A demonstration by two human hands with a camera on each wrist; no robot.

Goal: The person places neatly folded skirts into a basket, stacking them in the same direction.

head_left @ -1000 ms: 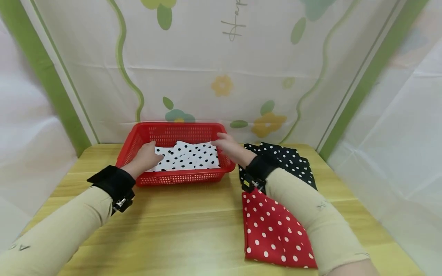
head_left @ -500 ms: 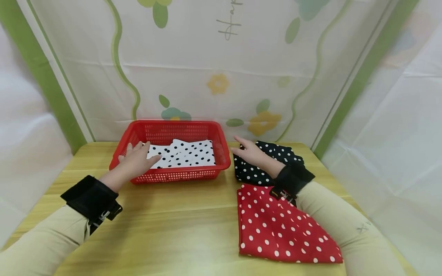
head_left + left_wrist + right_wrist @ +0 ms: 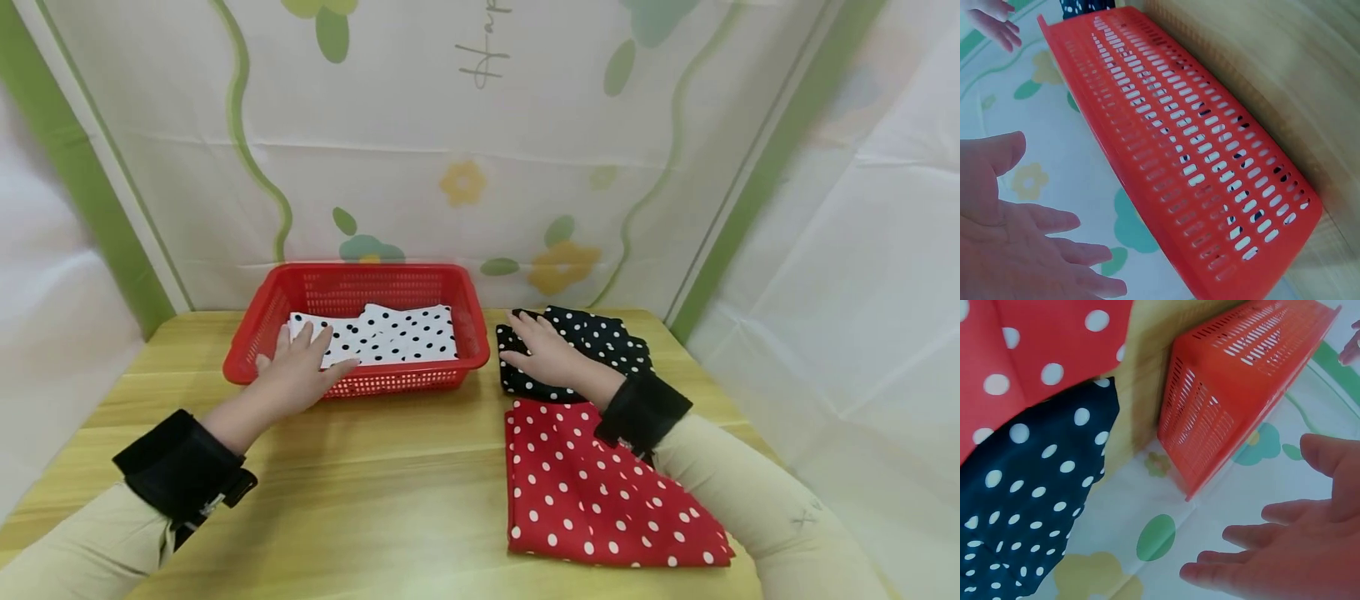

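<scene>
Head view: one red basket (image 3: 255,337) on wooden table (image 3: 390,475), against the floral backdrop (image 3: 465,150). One white cloth with black dots (image 3: 390,333) folded inside the basket. Two more cloths right of it: one black dotted cloth (image 3: 600,337) near the back, one red dotted cloth (image 3: 592,492) in front, edges touching or overlapping. Left hand (image 3: 296,379) flat over the basket's front-left rim, fingers straight and spread, gripping nothing. Right hand (image 3: 543,354) palm down on the black cloth, fingers straight, nothing pinched. Right sleeve crossing the red cloth's corner, hiding part of it

Left wrist view: basket wall (image 3: 1191,156) filling frame, left hand (image 3: 1022,244) beside it, fingers relaxed, empty; contact with rim not visible here

Right wrist view: right hand (image 3: 1291,550) open, fingers extended, holding nothing. Black cloth (image 3: 1029,506) and red cloth (image 3: 1035,356) meeting at left, basket (image 3: 1235,387) just beside them, strip of bare table between
</scene>
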